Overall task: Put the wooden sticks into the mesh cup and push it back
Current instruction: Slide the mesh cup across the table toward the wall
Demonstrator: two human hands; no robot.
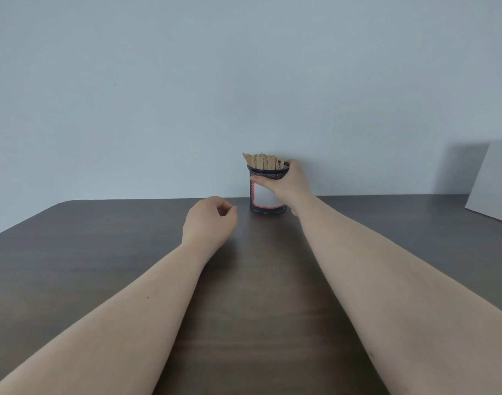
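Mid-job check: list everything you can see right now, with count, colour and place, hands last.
mesh cup: one, black with a white red-edged label, upright at the table's far edge by the wall.
wooden sticks: a bundle, count unclear, light tan, standing in the mesh cup.
table: one, dark brown wood grain, fills the lower view.
wall: pale blue-grey, behind the table.
board: one, white-grey, far right, seemingly leaning on the wall.
left hand: loosely curled, empty, above the table left of the cup.
right hand: its grip wraps the cup's right side.

Sticks (262, 161) in cup (265, 195) at table's (101, 252) far edge, before wall (187, 81).
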